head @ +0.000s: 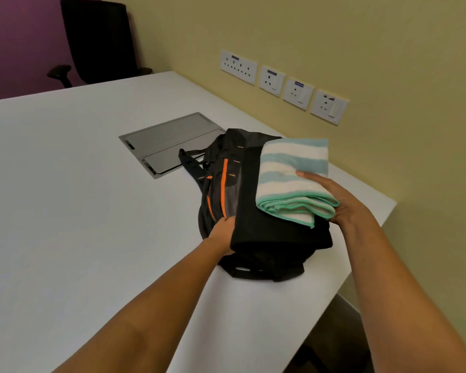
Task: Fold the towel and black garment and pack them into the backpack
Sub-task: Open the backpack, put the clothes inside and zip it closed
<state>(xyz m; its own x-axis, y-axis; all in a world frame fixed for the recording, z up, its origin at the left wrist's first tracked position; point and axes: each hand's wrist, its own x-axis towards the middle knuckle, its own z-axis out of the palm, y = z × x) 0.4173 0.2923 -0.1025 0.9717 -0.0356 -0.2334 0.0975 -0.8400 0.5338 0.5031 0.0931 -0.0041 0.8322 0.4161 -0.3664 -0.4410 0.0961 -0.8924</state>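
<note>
on the white table the backpack lies flat, long axis running away from the person. the folded black garment covers its right half, with the striped towel stacked on top. the left hand meets the garment's near-left edge, fingers hidden, so i cannot tell its grip; the right hand pinches the towel's right side, thumb on top

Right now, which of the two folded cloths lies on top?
The striped towel: it is teal and white and lies on the plain black garment.
</note>
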